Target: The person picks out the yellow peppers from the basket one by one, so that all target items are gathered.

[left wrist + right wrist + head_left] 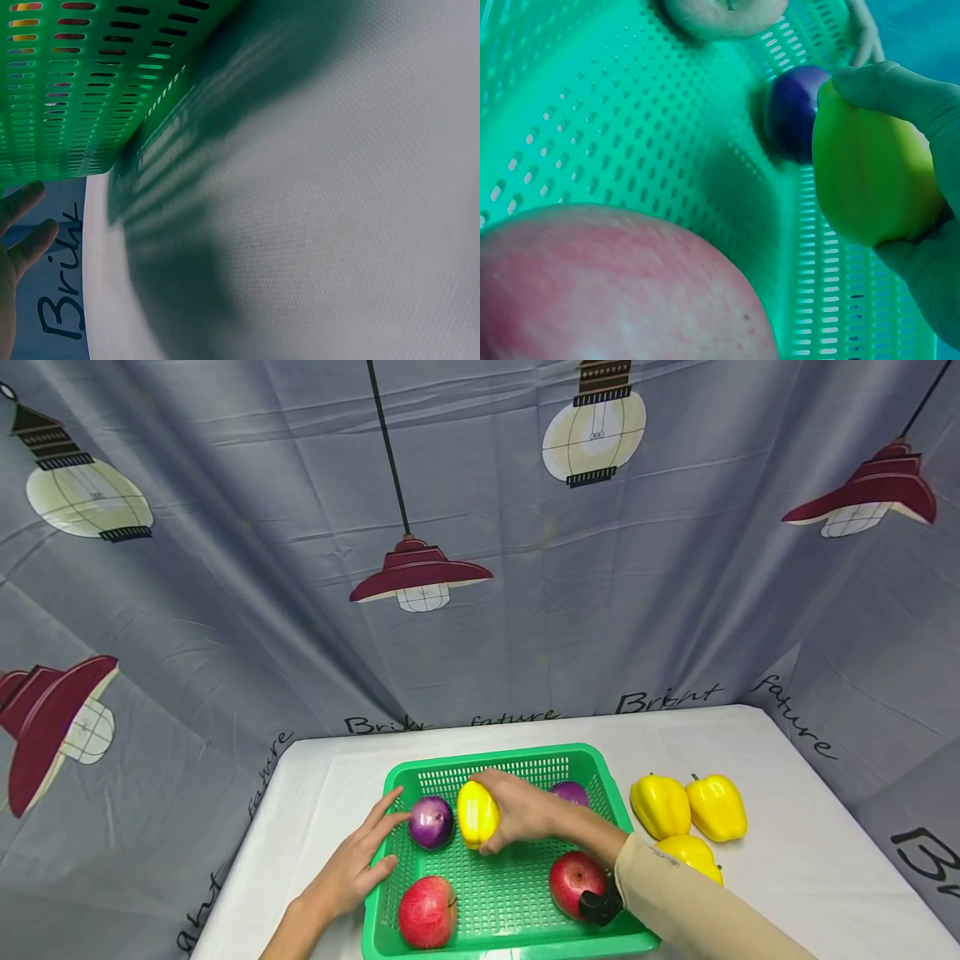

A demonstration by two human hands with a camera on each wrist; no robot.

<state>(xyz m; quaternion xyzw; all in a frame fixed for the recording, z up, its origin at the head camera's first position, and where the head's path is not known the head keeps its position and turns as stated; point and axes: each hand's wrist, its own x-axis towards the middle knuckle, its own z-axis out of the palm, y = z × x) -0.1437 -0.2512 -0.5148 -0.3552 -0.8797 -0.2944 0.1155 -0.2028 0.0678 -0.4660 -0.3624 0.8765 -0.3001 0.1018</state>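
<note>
My right hand grips a yellow bell pepper above the middle of the green basket. In the right wrist view, the thumb and fingers close round the pepper from opposite sides. My left hand, fingers spread, is at the basket's left rim, its fingertips close to a round, glossy purple onion. A second purple onion sits at the back right, partly hidden by the right arm. A red apple lies front left, and another red apple front right beneath the right wrist.
Three yellow bell peppers lie close together on the white tabletop, right of the basket. The right sleeve partly covers the nearest one. A black wrist camera overlaps the front-right apple. A grey printed curtain surrounds the table.
</note>
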